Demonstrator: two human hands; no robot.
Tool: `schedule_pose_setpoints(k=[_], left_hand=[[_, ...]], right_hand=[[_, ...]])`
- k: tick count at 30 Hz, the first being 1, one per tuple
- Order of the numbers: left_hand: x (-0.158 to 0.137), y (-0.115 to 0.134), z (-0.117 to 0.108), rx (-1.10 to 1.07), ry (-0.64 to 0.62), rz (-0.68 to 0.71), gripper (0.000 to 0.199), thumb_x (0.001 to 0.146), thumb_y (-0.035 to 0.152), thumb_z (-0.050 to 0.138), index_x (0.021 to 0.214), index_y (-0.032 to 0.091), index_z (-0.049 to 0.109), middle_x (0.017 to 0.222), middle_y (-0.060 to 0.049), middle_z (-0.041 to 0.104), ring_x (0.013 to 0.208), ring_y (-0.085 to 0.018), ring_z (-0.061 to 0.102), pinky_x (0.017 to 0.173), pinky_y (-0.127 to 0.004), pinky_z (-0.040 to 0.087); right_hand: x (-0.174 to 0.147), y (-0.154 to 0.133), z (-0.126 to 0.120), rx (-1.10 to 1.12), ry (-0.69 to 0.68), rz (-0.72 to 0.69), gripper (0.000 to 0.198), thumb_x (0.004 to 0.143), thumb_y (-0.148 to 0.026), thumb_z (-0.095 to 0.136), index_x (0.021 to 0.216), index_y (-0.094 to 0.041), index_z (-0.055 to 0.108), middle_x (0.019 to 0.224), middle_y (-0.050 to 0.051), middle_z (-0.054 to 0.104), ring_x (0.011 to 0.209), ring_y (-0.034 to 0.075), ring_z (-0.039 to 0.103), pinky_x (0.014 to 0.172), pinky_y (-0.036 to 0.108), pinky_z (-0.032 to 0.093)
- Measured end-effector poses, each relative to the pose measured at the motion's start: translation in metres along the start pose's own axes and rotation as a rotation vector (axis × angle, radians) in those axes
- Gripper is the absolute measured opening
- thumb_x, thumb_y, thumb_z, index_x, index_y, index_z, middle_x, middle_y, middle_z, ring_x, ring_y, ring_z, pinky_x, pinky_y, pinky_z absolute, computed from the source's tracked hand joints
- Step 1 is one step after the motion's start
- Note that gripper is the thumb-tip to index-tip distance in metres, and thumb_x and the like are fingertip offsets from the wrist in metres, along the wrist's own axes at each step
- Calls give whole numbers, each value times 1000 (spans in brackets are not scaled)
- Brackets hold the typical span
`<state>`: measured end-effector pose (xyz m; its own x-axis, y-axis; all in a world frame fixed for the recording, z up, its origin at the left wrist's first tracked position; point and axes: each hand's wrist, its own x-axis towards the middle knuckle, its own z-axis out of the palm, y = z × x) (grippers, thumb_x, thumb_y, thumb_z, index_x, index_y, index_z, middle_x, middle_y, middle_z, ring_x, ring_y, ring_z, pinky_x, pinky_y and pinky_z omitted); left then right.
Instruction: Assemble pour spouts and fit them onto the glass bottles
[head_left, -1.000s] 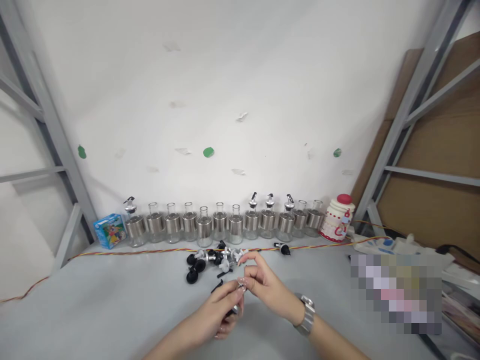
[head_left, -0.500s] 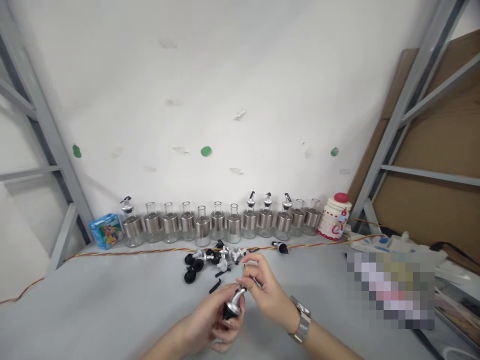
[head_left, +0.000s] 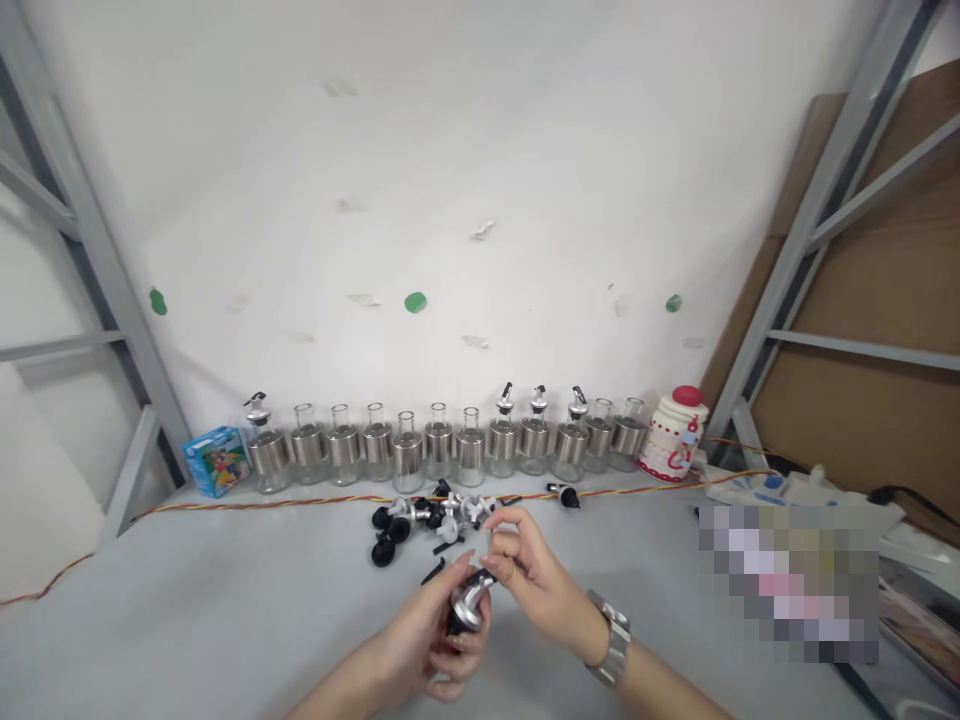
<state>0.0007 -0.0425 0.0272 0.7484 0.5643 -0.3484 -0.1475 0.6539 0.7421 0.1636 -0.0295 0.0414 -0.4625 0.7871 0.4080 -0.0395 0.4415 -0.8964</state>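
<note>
left hand (head_left: 427, 635): fingers wrapped around pourer | pourer (head_left: 469, 608): in left fingers, below right fingertips; likely light, stiff, slick metal, best held by black base (head_left: 454, 624) | right hand (head_left: 540, 585): fingertips at flap (head_left: 482, 577), pinch unclear

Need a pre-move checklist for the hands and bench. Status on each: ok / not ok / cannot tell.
1. Pourer held: ok, in the left hand.
2. Right hand at the pourer's black lever: ok, fingertips right by its end.
3. Lever firmly seated: cannot tell, too small.
4. Bottles upright: ok, whole row standing.
5. Wire out of the way: not ok, runs across in front of the bottles.
6. Loose pourers sorted: not ok, mostly heaped together beyond the hands.
</note>
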Motion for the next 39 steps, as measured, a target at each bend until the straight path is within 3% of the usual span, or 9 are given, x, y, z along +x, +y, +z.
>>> schedule_pose_setpoints(k=[5, 9, 17, 25, 32, 39], left_hand=[[-1, 1, 0, -9, -15, -21, 48, 75, 64, 25, 71, 20, 44, 45, 9, 27, 32, -5, 11, 27, -15, 11], [-4, 4, 2, 23, -23, 0, 44, 76, 60, 29, 71, 20, 44, 46, 9, 27, 33, -5, 11, 29, -15, 10], [-3, 2, 5, 66, 68, 22, 57, 72, 71, 20, 70, 19, 43, 45, 10, 28, 31, -3, 11, 29, -16, 9], [-7, 5, 6, -87, -35, -69, 48, 74, 66, 29, 69, 20, 43, 45, 9, 28, 32, -4, 11, 29, -16, 7], [-7, 5, 8, -55, -9, -26, 47, 74, 64, 32, 65, 19, 43, 43, 9, 28, 31, -4, 11, 28, -15, 6], [-4, 2, 7, -39, 18, -43, 51, 72, 68, 29, 66, 20, 43, 42, 9, 26, 31, -5, 9, 28, -15, 8]], right_hand=[[-1, -5, -1, -137, -3, -78, 19, 89, -34, 36, 103, -21, 32, 62, -5, 39, 62, 12, 41, 63, 28, 34], [-3, -4, 1, -148, 26, -57, 21, 88, -34, 37, 104, -22, 31, 63, -4, 42, 63, 13, 44, 65, 28, 35], [-2, -2, 8, 94, 54, 41, 18, 88, -32, 40, 101, -24, 30, 61, -6, 43, 59, 11, 46, 60, 25, 35], [-6, -1, 3, -171, 78, -135, 19, 89, -33, 36, 104, -24, 31, 64, -4, 43, 62, 12, 43, 66, 28, 34], [0, 2, 6, 163, 46, 68, 27, 85, -42, 43, 102, -23, 32, 57, -8, 32, 48, 8, 29, 47, 21, 25], [-1, -1, 5, 209, 22, 68, 29, 84, -41, 46, 103, -23, 33, 58, -8, 33, 50, 7, 28, 48, 21, 24]])
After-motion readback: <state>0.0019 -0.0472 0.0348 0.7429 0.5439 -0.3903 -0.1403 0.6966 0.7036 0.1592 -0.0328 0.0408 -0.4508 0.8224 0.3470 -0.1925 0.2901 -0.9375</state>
